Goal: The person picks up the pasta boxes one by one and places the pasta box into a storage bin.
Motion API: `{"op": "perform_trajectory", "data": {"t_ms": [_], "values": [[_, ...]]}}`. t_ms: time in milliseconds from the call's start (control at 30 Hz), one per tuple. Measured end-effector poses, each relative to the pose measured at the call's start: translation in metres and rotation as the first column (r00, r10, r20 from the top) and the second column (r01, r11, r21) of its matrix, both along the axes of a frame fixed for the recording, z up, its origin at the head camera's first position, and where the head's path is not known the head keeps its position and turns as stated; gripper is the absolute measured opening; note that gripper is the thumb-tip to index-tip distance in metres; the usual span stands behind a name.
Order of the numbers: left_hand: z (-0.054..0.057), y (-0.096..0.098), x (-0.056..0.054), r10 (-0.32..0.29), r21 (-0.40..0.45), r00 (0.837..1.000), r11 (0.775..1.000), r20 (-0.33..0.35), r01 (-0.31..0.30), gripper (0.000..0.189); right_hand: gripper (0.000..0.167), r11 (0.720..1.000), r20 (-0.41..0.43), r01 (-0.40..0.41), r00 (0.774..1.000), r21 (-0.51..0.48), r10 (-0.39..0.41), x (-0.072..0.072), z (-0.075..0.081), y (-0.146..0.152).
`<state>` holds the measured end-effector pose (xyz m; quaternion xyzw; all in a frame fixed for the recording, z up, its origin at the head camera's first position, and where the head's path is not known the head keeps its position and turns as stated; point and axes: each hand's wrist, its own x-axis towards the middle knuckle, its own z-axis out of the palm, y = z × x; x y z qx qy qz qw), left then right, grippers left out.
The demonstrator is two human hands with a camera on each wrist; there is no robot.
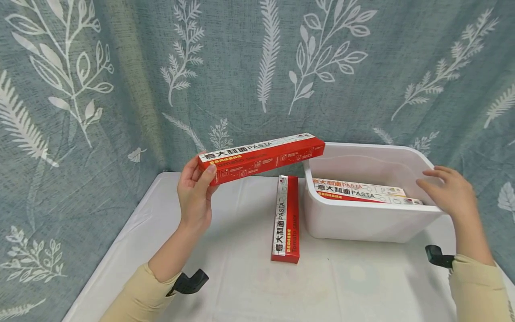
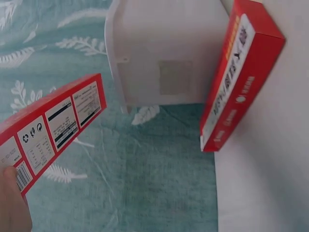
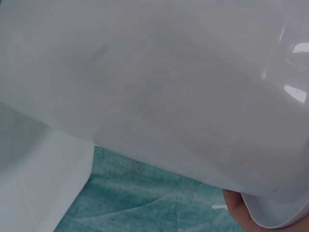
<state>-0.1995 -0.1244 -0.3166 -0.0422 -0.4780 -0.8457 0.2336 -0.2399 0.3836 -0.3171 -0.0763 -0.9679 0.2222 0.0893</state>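
Note:
My left hand [image 1: 195,192] grips the left end of a red and white pasta box [image 1: 261,158], thumb on the front side. This box is in the air, sloping up to the right, with its far end by the left rim of a white plastic bin [image 1: 374,221]. In the left wrist view its label panels face the camera. My right hand [image 1: 456,190] holds the bin's right rim; the right wrist view shows part of it beside the rim [image 3: 270,217]. Inside the bin lie pasta boxes, including one with a red side [image 1: 350,191] and an orange-lettered one [image 1: 386,189].
Another red and white pasta box [image 1: 286,219] lies lengthwise on the white-covered table [image 1: 241,277], just left of the bin. A blue-green curtain [image 1: 237,67] with white leaf prints hangs behind the table and along its sides.

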Motion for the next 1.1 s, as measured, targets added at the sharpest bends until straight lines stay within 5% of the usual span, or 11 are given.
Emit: {"op": "perform_trajectory", "data": {"t_ms": [267, 500, 767, 1100], "values": [[0.011, 0.027, -0.021, -0.091, -0.094, 0.996, 0.991, 0.000, 0.091, 0.058, 0.062, 1.000, 0.003, 0.010, 1.000, -0.003, -0.010, 0.000, 0.001, 0.001], [0.011, 0.052, -0.041, -0.113, -0.236, 0.993, 0.967, -0.044, 0.100, 0.059, 0.063, 1.000, 0.006, 0.013, 1.000, -0.003, -0.013, -0.002, 0.001, 0.000], [0.008, 0.078, -0.060, -0.150, -0.439, 0.986, 0.892, -0.069, 0.105, 0.053, 0.063, 1.000, 0.016, 0.012, 1.000, -0.007, -0.012, -0.003, -0.002, 0.001], [0.007, 0.101, -0.077, -0.220, -0.540, 0.976, 0.821, 0.002, 0.186, 0.057, 0.063, 1.000, -0.003, -0.022, 1.000, 0.006, 0.022, -0.003, -0.002, 0.003]]}}
